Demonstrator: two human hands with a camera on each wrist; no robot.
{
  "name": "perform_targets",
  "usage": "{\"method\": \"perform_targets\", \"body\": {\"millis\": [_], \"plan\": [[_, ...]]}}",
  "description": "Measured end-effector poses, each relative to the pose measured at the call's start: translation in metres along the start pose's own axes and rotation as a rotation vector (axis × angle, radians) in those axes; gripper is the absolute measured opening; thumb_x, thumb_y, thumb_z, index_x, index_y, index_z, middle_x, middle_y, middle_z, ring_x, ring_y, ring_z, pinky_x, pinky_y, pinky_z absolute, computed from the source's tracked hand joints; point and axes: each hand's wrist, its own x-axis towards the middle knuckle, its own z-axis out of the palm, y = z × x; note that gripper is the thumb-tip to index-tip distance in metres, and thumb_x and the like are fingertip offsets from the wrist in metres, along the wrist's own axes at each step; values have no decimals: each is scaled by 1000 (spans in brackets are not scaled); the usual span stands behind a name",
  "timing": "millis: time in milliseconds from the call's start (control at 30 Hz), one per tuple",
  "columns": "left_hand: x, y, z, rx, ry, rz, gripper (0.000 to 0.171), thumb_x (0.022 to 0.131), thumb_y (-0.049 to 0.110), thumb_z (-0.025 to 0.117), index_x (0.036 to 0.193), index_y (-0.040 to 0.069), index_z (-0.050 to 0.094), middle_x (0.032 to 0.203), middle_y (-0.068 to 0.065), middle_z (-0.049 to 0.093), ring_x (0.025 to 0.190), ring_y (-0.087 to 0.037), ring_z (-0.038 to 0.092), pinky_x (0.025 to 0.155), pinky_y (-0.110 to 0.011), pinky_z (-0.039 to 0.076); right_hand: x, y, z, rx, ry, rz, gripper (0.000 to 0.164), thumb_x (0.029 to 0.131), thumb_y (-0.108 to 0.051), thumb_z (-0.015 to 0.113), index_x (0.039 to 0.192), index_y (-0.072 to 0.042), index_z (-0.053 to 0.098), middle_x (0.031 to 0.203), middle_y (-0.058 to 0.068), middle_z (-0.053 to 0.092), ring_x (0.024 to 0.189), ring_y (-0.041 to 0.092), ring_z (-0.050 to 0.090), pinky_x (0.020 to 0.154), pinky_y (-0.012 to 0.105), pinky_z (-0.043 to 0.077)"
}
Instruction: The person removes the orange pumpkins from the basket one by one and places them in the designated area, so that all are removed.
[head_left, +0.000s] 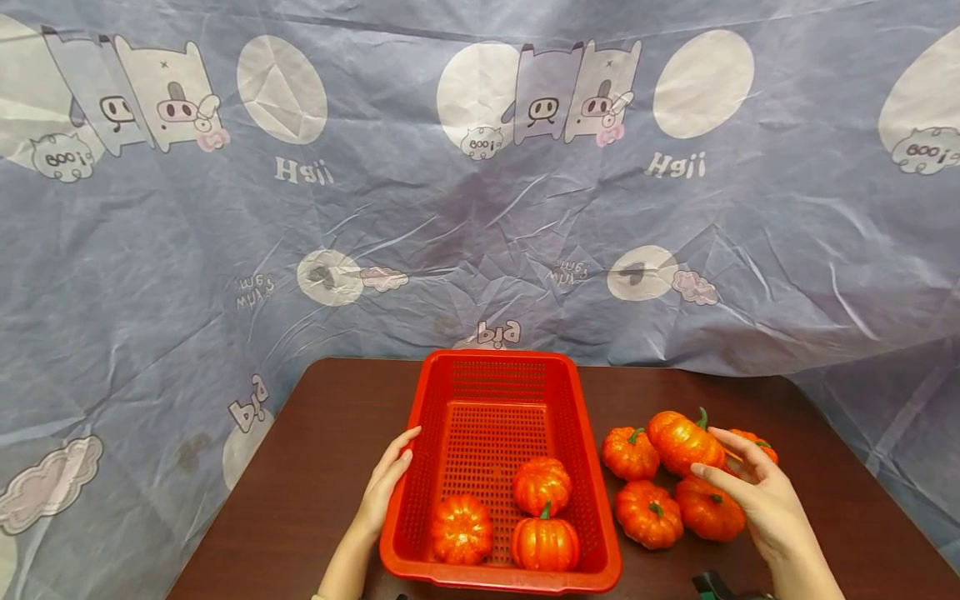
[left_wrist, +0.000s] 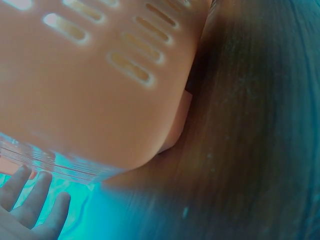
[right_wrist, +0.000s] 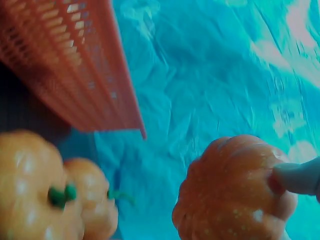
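A small orange pumpkin [head_left: 681, 442] with a green stem is held by my right hand [head_left: 765, 492], thumb on its near side and fingers behind. In the right wrist view, a digit presses this pumpkin [right_wrist: 230, 195]. My left hand [head_left: 382, 487] rests its fairly straight fingers against the left side of a red perforated plastic basket [head_left: 594, 500]. In the left wrist view, the fingers [left_wrist: 59, 212] show beside the basket wall [left_wrist: 85, 115]. Three pumpkins lie in the basket's near half: one left [head_left: 462, 530], one right [head_left: 542, 483] and one in front of that [head_left: 545, 546].
Right of the basket, several pumpkins sit on the dark brown table [head_left: 330, 433], among them two near ones [head_left: 648, 515] and one farther back [head_left: 628, 454]. Another pumpkin [head_left: 761, 446] is partly hidden behind my right hand. A printed grey-blue cloth [head_left: 480, 233] hangs behind the table.
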Motion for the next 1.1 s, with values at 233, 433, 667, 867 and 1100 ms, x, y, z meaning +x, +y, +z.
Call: {"method": "perform_targets", "body": {"millis": [233, 433, 667, 867, 1100], "plan": [[-1, 0, -1, 8, -3, 5, 42, 101, 20, 37, 141, 9, 40, 147, -11, 31, 127, -21, 33, 98, -20, 32, -10, 24, -28, 138, 54, -48, 53, 84, 10, 61, 125, -24, 56, 105, -17, 60, 93, -1, 57, 74, 14, 43], [-1, -1, -1, -5, -14, -3, 42, 101, 20, 36, 142, 9, 39, 148, -11, 31, 126, -21, 35, 97, -22, 34, -17, 38, -46, 179, 95, -25, 54, 85, 10, 60, 123, -28, 54, 103, -18, 63, 93, -5, 57, 77, 10, 36], [0, 1, 0, -10, -13, 7, 42, 101, 19, 36, 141, 7, 39, 147, -13, 32, 124, -22, 37, 97, -22, 35, -23, 45, -68, 232, 220, 47, 54, 82, 10, 64, 114, -34, 59, 92, -16, 67, 84, -5, 59, 70, 9, 40], [0, 2, 0, -26, -16, -1, 42, 101, 19, 36, 141, 8, 38, 146, -14, 32, 122, -25, 39, 95, -24, 38, -26, 50, -82, 88, 324, 223, 63, 82, -6, 72, 129, -41, 48, 89, -31, 58, 77, -15, 53, 67, 6, 37], [-1, 2, 1, -32, -10, -4, 42, 101, 18, 36, 141, 7, 38, 145, -15, 33, 122, -25, 39, 95, -23, 38, -28, 66, -93, -141, 399, 320, 80, 79, -23, 77, 144, -36, 34, 80, -41, 45, 70, -24, 43, 61, 5, 33]]}}
